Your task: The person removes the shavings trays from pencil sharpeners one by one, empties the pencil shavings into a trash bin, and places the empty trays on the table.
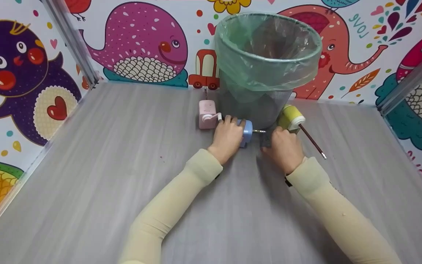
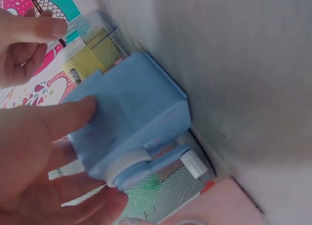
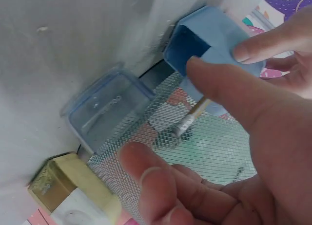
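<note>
In the head view my left hand [image 1: 228, 137] grips a blue pencil sharpener [image 1: 247, 132] in front of the bin, its thumb on the body in the left wrist view. A pencil [image 1: 259, 131] sticks out of the sharpener's right side. The right wrist view shows the sharpener's drawer slot [image 3: 187, 48] gaping. A clear plastic drawer [image 3: 109, 108] sits apart on the tabletop beside the mesh. My right hand [image 1: 287, 149] is close by the drawer, fingers loosely bent with nothing between them.
Behind the hands stands a mesh bin [image 1: 249, 104] with a green liner [image 1: 266, 75]. A pink sharpener [image 1: 207, 114] is at its left. At its right is a yellow sharpener [image 1: 289, 116] with a brown pencil [image 1: 311, 139] jutting toward the front. Patterned walls [image 1: 203, 33] border the grey tabletop [image 1: 104, 165].
</note>
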`<action>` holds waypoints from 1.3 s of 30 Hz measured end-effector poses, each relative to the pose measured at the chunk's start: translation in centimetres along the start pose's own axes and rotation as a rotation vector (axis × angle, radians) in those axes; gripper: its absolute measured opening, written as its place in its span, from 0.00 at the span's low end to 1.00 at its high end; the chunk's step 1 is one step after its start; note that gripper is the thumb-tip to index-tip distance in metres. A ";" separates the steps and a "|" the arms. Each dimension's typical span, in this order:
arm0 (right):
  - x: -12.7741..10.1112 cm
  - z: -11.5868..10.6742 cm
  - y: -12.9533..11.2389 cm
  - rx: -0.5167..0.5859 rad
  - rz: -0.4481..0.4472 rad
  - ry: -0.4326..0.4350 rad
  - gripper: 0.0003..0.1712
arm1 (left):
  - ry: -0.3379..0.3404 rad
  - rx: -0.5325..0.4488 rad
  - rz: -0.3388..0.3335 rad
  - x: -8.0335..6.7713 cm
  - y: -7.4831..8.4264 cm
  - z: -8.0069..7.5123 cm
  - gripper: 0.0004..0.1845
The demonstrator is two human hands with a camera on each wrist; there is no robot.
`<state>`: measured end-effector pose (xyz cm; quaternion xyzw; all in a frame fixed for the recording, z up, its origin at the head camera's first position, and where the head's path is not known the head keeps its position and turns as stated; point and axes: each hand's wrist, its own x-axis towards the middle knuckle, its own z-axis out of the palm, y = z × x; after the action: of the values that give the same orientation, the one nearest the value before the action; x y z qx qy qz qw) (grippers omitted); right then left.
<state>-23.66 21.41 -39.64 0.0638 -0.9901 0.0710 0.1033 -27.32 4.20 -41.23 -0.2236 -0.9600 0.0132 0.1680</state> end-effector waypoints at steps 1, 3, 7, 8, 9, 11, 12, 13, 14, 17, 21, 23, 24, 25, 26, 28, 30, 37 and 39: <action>0.0 -0.1 0.0 0.012 0.005 -0.007 0.24 | 0.006 -0.002 -0.002 0.0 0.0 0.0 0.25; 0.0 -0.2 0.1 0.031 0.014 -0.025 0.25 | 0.020 -0.001 -0.002 -0.1 0.0 0.1 0.25; 0.1 -0.7 0.7 0.058 0.014 -0.034 0.21 | 0.029 0.005 0.006 -0.3 0.1 0.2 0.25; 0.2 -0.9 1.0 0.068 0.016 -0.031 0.20 | 0.026 0.006 0.008 -0.3 0.1 0.2 0.25; 0.3 -1.1 1.2 0.080 0.025 -0.030 0.18 | 0.021 0.004 0.008 -0.3 0.1 0.1 0.25; 0.6 -1.7 1.6 0.104 0.047 -0.025 0.18 | 0.006 -0.007 0.007 -0.2 0.1 0.0 0.26; 0.8 -2.0 1.8 0.120 0.068 -0.028 0.18 | -0.002 -0.016 0.005 -0.2 0.1 0.0 0.27; 1.1 -2.4 2.1 0.133 0.088 -0.029 0.18 | -0.010 -0.025 0.001 -0.2 0.1 -0.1 0.27; 1.3 -2.7 2.3 0.141 0.103 -0.028 0.19 | -0.016 -0.035 -0.003 -0.1 0.1 -0.1 0.28; 2.1 -3.3 3.2 0.159 0.131 0.001 0.21 | -0.029 -0.052 -0.019 0.0 0.1 -0.3 0.30; 2.7 -3.5 4.7 0.175 0.154 0.027 0.20 | -0.055 -0.060 -0.033 -0.1 0.2 -0.4 0.33; 3.0 -3.4 5.5 0.177 0.169 0.019 0.20 | -0.063 -0.062 -0.038 -0.2 0.4 -0.5 0.34; 3.1 -3.3 5.9 0.174 0.180 0.014 0.20 | -0.066 -0.068 -0.038 -0.2 0.5 -0.6 0.35; 3.3 -3.2 6.3 0.168 0.188 0.011 0.21 | -0.061 -0.074 -0.034 -0.1 0.6 -0.6 0.35; 3.4 -3.1 6.7 0.163 0.201 0.005 0.22 | -0.055 -0.081 -0.028 -0.1 0.7 -0.7 0.35; 3.8 -2.9 7.3 0.141 0.224 -0.007 0.26 | -0.034 -0.101 -0.007 0.2 1.1 -0.8 0.34; 4.2 -2.6 7.7 0.125 0.244 -0.029 0.28 | -0.011 -0.119 0.020 0.5 1.5 -0.9 0.33; 5.6 -2.0 7.8 0.093 0.282 -0.143 0.28 | -0.042 -0.117 0.084 1.2 3.7 -1.5 0.32; 5.8 -1.9 7.8 0.084 0.278 -0.155 0.27 | -0.064 -0.108 0.094 1.2 4.2 -1.6 0.32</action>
<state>-30.02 28.67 -37.57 -0.0643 -0.9905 0.1208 0.0130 -26.04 8.40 -39.77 -0.2768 -0.9526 -0.0235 0.1242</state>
